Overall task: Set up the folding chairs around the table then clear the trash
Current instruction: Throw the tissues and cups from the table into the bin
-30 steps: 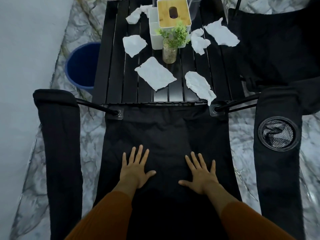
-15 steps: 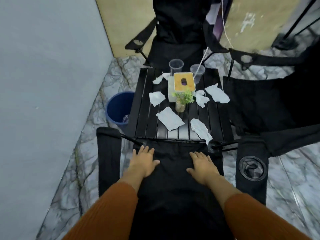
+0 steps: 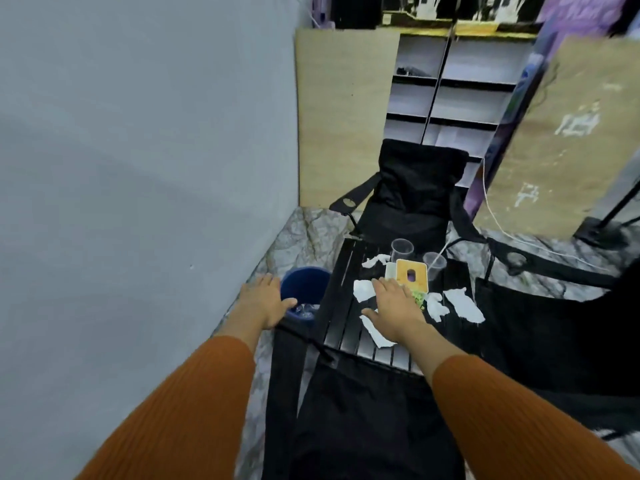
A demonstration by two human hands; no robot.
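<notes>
Head view: both orange-sleeved arms reach forward. The left hand point(image 3: 263, 299) is flat and open beside the bin point(image 3: 304, 282). The right hand point(image 3: 394, 306) is spread, fingers straight, over paper scraps point(image 3: 464, 304) on the table point(image 3: 341, 306) at frame centre; contact is unclear. Black chairs point(image 3: 363, 410) ring the table on a marble floor point(image 3: 301, 233). A grey wall point(image 3: 138, 168) fills the left.

A white shelf unit point(image 3: 450, 98) stands beside a pale wooden board point(image 3: 343, 116); a yellow-topped box point(image 3: 411, 271), perhaps for tissues, looks blurred.
</notes>
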